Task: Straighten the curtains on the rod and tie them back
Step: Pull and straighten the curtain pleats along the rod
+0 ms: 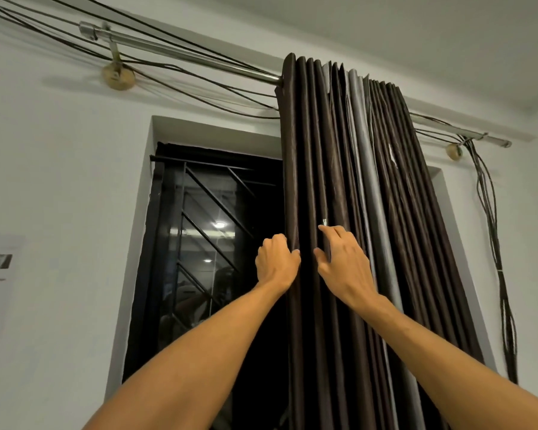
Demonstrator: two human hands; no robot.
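Wall [59, 181]: pale, filling the view.

Window [205, 228]: dark, barred, showing uncovered at 9 o'clock of the curtains.

Curtains [370, 181]: dark brown with a grey panel. They are hanging at centre, bunched into tight pleats, with the heading sitting uneven along the top. Straightening is judged to be just starting; spreading along the rod is not yet done.

Rod [174, 52]: metal, running from 10 o'clock to 3 o'clock and lying bare on either side of the bunch.

Cables [491, 228]: drooping along the rod and down at 3 o'clock.

Left hand [275, 262]: fingers are curling round the outermost fold at 9 o'clock of the bunch, gripping it.

Right hand [343, 265]: just beside, at 3 o'clock of the left. Thumb and forefinger are pinching a neighbouring fold, with the other fingers resting loosely on the pleats.

Tie-back: none is showing, so tying is judged still outstanding.
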